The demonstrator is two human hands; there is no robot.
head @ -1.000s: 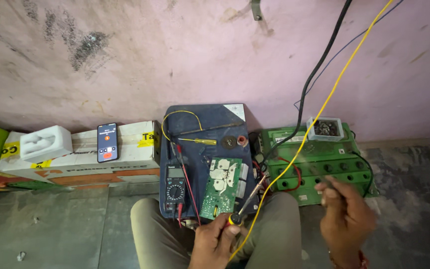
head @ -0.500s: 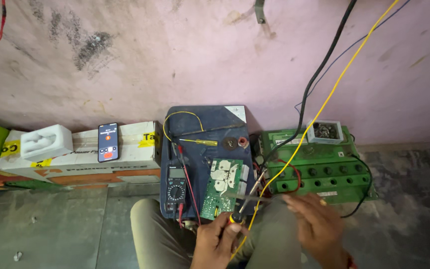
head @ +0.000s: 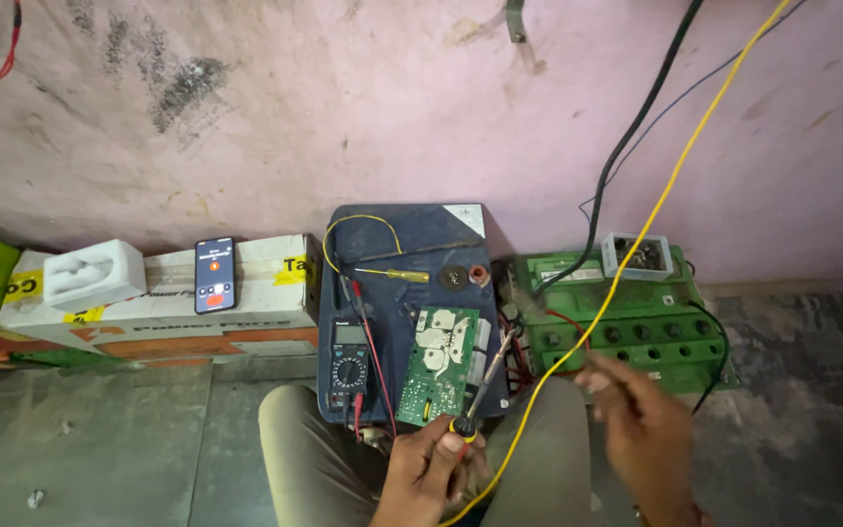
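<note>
My left hand [head: 428,470] grips the black and yellow handle of a thin-shafted tool [head: 485,383]. Its tip points up along the right edge of a green circuit board [head: 436,366]. The board lies on a dark blue box [head: 412,234] in front of my knees. A yellow cable [head: 636,244] runs from beside this hand up to the top right. My right hand [head: 648,429] hovers at the near edge of a green battery [head: 636,317]. Its fingertips are pinched together just right of the cable, and I cannot tell whether something thin is between them.
A black multimeter [head: 350,357] with red and black leads lies left of the board. A yellow-handled screwdriver [head: 392,274] rests further back on the box. A phone [head: 215,274] and a white foam block [head: 93,274] sit on a cardboard carton [head: 265,327] to the left. A pink wall stands close behind.
My right hand has moved left and down, from over the battery's right part to its near edge by the yellow cable. The left hand and its tool have stayed put.
</note>
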